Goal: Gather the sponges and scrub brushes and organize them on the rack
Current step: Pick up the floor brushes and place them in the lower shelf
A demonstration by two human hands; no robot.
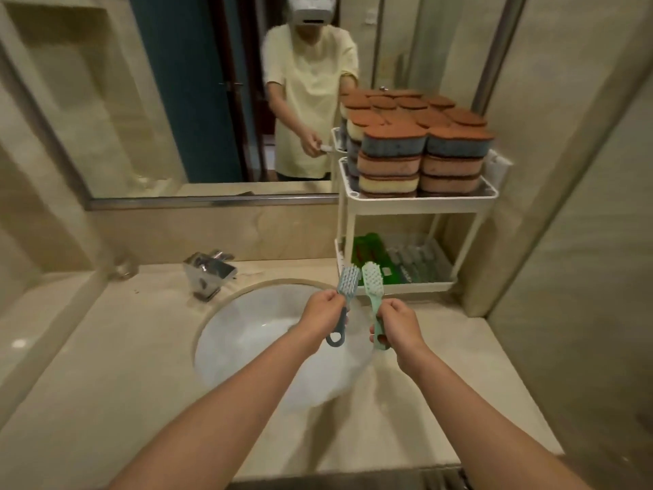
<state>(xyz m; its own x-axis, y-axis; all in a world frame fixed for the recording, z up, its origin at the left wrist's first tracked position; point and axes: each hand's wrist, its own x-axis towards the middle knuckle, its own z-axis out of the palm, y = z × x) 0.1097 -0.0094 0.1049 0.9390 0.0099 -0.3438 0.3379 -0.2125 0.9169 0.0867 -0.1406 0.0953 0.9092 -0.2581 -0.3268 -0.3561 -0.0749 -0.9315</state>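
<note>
Two brushes stand upright over the sink (pixel 243 348) as I watch through the head camera. My left hand (pixel 322 313) has its fingers curled tight round the dark handle of the grey brush (pixel 347 281). My right hand (pixel 398 321) is wrapped the same way round the handle of the green brush (pixel 371 279). Both bristle heads point up, side by side and close together, just in front of the rack (pixel 418 202), which sits on the counter (pixel 106 366) to the right of the sink, by the wall. Sponges (pixel 420 150), brown-topped over blue, pink and yellow layers, fill the rack's top shelf in neat stacks. On the bottom shelf lie green and clear items, too blurred for me to name. The tap (pixel 209 272) stands behind the basin on the left. The mirror (pixel 141 100) above shows a person in a pale yellow shirt with a hand held out toward the rack.
</note>
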